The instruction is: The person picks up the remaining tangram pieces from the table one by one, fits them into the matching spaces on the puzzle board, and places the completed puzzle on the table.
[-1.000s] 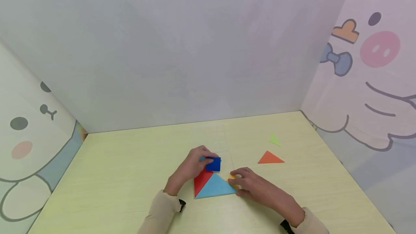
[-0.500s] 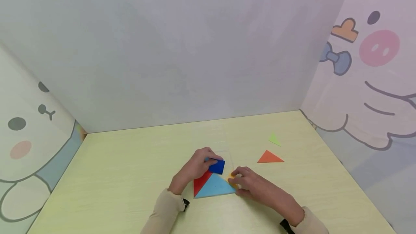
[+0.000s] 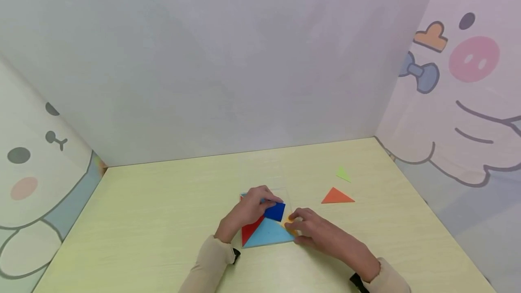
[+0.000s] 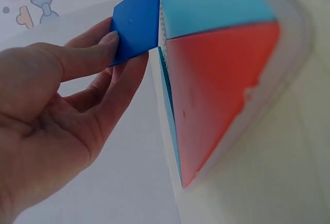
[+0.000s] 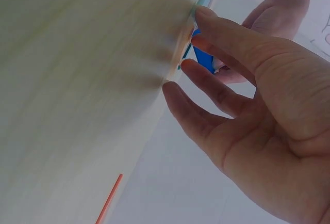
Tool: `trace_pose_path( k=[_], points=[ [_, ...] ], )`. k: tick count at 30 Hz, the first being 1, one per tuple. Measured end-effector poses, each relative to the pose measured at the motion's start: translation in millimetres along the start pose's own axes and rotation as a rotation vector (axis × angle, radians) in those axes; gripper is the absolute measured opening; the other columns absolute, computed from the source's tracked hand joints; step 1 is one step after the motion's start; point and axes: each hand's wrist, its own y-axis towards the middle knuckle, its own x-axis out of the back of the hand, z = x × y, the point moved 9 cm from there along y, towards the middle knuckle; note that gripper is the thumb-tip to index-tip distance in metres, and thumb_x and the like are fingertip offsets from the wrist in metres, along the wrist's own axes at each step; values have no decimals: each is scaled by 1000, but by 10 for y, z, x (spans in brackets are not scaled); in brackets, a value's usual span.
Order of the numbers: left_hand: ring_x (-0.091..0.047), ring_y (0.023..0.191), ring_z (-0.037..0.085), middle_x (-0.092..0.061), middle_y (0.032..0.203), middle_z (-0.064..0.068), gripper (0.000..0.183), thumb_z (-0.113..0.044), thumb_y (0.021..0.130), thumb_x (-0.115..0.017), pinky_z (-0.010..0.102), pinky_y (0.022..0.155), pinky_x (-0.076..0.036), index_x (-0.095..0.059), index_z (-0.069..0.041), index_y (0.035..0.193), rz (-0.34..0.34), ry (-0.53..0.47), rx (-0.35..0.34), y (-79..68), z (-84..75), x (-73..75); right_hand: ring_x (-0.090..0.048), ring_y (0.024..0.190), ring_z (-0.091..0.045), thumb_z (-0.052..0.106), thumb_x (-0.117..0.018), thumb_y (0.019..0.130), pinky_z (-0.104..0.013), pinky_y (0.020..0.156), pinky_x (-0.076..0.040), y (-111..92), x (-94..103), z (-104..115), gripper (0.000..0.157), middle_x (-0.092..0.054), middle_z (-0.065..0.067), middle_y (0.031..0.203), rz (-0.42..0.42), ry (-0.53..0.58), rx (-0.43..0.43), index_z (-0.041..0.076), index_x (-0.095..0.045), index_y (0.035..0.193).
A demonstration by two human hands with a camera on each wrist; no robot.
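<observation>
My left hand (image 3: 249, 208) pinches a dark blue square tangram piece (image 3: 275, 212) between thumb and fingers, tilted over the tray. In the left wrist view the blue square's corner is close to the large light blue triangle (image 4: 216, 4) and the red triangle (image 4: 214, 90). A teal piece (image 4: 168, 87) shows edge-on past the red one. My right hand (image 3: 319, 230) rests its fingertips on a yellow piece (image 3: 294, 233) at the tray's right side, largely covered by the fingers. In the right wrist view that hand's fingers (image 5: 221, 95) are spread and slightly bent.
An orange-red triangle (image 3: 338, 196) and a small light green triangle (image 3: 343, 174) lie on the table (image 3: 163, 220) to the right. A faint see-through rectangle (image 3: 281, 171) extends behind the tray. A grey wall (image 3: 244, 80) stands at the back.
My left hand has shifted a little right and nearer with the blue square, which has turned slightly. My right hand has stayed in place.
</observation>
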Motion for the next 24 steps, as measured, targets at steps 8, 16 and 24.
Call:
trace_pose_path(
  k=[8, 16, 24],
  points=[
    [-66, 98, 19, -71, 103, 3, 24, 1, 100, -63, 30, 88, -54, -79, -9, 114, 16, 17, 21, 28, 41, -41, -56, 113, -26, 10, -79, 90, -30, 90, -55, 12, -4, -8, 29, -62, -7, 122, 9, 8, -8, 12, -76, 119],
    [-66, 99, 20, -70, 104, 3, 22, 0, 101, -62, 32, 90, -55, -79, -8, 113, 2, 19, 27, 56, 45, -77, -56, 114, -26, 10, -79, 90, -29, 91, -54, 10, -10, -15, 29, -62, -7, 122, 12, 25, -18, 12, -76, 119],
    [-65, 100, 19, -68, 104, 3, 20, -4, 101, -63, 32, 92, -55, -78, -8, 113, -8, 20, 50, 82, 62, -103, -56, 112, -26, 10, -79, 90, -29, 90, -54, 14, -10, -7, 28, -62, -8, 121, -4, 9, 10, 11, -76, 118]
  ],
)
